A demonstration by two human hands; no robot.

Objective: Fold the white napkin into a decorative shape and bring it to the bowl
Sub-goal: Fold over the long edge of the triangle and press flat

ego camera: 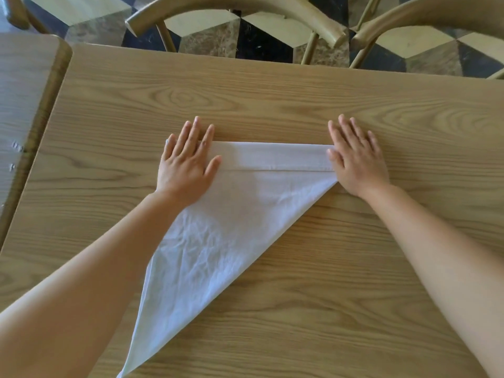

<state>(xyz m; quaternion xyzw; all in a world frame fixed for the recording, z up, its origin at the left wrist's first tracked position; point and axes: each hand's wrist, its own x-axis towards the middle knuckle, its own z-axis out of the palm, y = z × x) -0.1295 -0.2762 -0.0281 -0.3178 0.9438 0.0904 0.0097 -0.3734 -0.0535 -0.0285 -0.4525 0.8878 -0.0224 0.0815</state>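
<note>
The white napkin (234, 214) lies flat on the wooden table (272, 105) as a triangle, its point toward me at the lower left. Its far edge is folded over into a narrow band between my hands. My left hand (186, 162) lies palm down, fingers spread, on the band's left end. My right hand (357, 156) presses flat on the right end, covering that corner. Neither hand grips the cloth. No bowl is in view.
Two wooden chairs (234, 9) (425, 15) stand beyond the table's far edge on a patterned floor. A second table (24, 91) butts against the left side, with a narrow gap between the two.
</note>
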